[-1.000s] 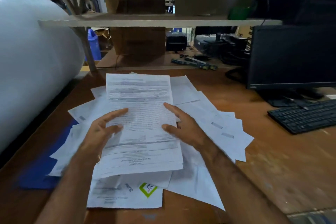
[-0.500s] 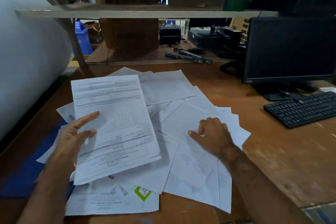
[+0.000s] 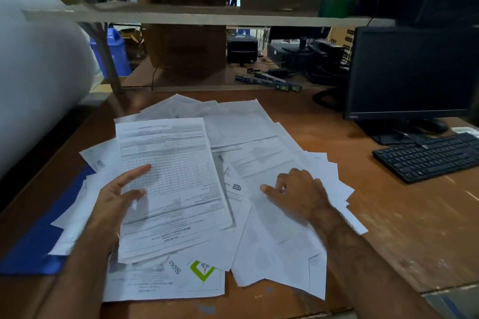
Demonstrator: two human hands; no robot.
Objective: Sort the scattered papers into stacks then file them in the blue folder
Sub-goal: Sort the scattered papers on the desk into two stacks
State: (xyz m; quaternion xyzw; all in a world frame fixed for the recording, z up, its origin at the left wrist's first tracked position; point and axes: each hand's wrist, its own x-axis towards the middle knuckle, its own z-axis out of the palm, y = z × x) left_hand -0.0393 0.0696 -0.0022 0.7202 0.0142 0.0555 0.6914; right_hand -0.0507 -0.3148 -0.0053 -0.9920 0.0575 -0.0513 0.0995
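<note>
Several printed white papers (image 3: pixel 261 153) lie fanned out and overlapping on the brown desk. My left hand (image 3: pixel 116 199) holds a thin stack of printed sheets (image 3: pixel 171 179) by its left edge, thumb on top, just above the pile. My right hand (image 3: pixel 298 191) rests on a loose sheet (image 3: pixel 280 230) to the right, fingers curled and pinching at the paper. The blue folder (image 3: pixel 33 238) lies flat at the left, mostly covered by papers. One sheet with a green logo (image 3: pixel 202 270) sits at the front of the pile.
A large white roll (image 3: pixel 39 65) fills the left side. A black monitor (image 3: pixel 412 72) and black keyboard (image 3: pixel 430 155) stand at the right. A low shelf board (image 3: pixel 181 17) crosses above the desk's back; boxes and devices lie behind it.
My left hand carried the held stack from the middle to the left side of the pile. My right hand let go of it and dropped onto a loose sheet at the right.
</note>
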